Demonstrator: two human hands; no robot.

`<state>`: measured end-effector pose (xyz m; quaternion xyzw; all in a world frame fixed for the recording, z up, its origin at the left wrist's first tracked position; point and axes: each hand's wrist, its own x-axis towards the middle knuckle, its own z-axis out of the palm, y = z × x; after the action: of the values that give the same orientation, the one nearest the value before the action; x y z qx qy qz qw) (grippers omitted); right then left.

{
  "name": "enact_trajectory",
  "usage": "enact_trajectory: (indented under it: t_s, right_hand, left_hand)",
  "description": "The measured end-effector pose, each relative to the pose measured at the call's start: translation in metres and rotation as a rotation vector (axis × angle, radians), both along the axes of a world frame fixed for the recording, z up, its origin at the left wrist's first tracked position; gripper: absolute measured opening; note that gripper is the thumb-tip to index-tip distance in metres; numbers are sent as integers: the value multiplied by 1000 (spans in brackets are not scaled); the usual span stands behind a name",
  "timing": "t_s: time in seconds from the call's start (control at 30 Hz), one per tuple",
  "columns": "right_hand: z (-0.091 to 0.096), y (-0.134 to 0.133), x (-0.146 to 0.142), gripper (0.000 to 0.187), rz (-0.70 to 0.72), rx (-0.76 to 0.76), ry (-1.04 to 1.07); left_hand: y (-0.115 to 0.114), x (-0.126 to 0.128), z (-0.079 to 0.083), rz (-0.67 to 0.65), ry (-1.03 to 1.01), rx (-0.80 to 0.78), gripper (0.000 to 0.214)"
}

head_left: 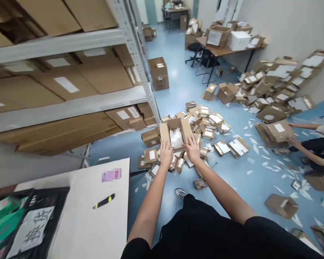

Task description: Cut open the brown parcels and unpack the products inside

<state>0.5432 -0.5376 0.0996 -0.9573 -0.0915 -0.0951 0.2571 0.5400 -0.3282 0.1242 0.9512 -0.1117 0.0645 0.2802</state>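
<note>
Both arms reach forward, holding an open cardboard box (187,129) above a heap of small cartons on the floor. My left hand (166,154) grips its left side near a raised flap, and my right hand (192,149) grips the right side, fingers along the other flap. White wrapping (176,138), perhaps plastic or paper, lies inside the box; what it covers is hidden. To the left, a yellow and black box cutter (104,201) lies on the white table (89,223), below a blurred purple item (111,175).
Metal shelving (102,102) full of cartons stands on the left. A black crate (56,212) sits on the table. Small cartons (213,118) and paper scraps litter the blue floor. At right, another person's hands hold flattened cardboard (279,131). A brown desk (218,52) bears boxes.
</note>
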Motion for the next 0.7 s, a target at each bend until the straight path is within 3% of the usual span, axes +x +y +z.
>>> enact_trajectory:
  t_s: [0.17, 0.23, 0.3, 0.37, 0.47, 0.6, 0.7]
  right_hand:
    - [31, -68, 69, 37, -134, -53, -112]
    - [44, -82, 97, 49, -187, -39, -140]
    - [50, -81, 113, 58, -202, -14, -158]
    - [49, -66, 114, 58, -144, 3, -167]
    - [41, -18, 95, 53, 21, 21, -156]
    - [34, 70, 64, 49, 229, 45, -147]
    - [37, 141, 44, 49, 376, 61, -149]
  left_hand:
    - [-73, 81, 31, -68, -33, -69, 31]
    - [-88, 104, 47, -24, -54, -86, 47]
    - [-88, 116, 58, 11, -85, -107, 58]
    - [-74, 113, 63, 31, -103, -117, 61]
    - [-33, 88, 60, 65, -76, -92, 64]
    - [41, 31, 51, 111, -44, 22, 74]
    - [100, -26, 45, 237, -35, 143, 73]
